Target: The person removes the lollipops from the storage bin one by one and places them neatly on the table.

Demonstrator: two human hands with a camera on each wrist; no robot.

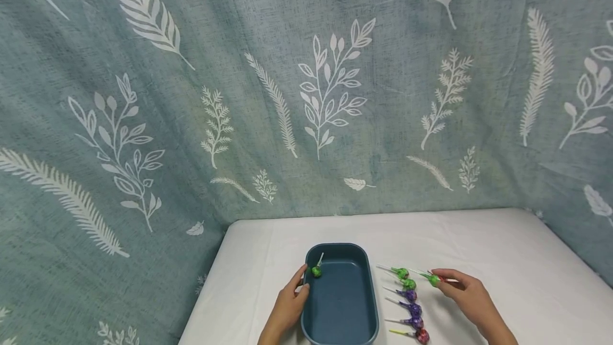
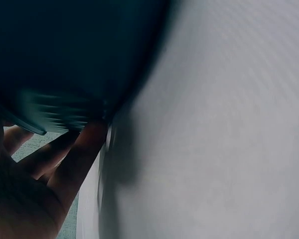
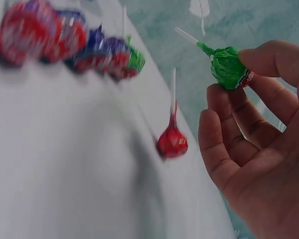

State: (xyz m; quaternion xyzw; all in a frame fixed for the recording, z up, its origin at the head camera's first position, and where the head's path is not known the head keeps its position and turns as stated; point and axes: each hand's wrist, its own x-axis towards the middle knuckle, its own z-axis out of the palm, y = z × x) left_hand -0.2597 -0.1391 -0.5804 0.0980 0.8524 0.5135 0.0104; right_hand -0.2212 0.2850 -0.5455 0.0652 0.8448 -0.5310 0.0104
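My right hand (image 1: 466, 294) pinches a green-wrapped lollipop (image 3: 228, 67) by its candy head between thumb and fingers, its white stick pointing away from the palm. In the right wrist view a red lollipop (image 3: 172, 143) lies on the table just beyond the fingers. My left hand (image 1: 287, 305) grips the left side of a dark blue rectangular tub (image 1: 372, 292), its fingertips on the ribbed outer wall in the left wrist view. Inside the tub, near its far left corner, rests one green lollipop (image 1: 316, 271).
Right of the tub, several lollipops lie in a column, sticks toward it: green ones (image 1: 408, 284) at the back, purple ones (image 1: 414, 310) in the middle, a red one (image 1: 422, 336) with a yellow stick nearest. A white cloth (image 1: 268, 249) covers the table; a leaf-patterned curtain (image 1: 287, 95) hangs behind.
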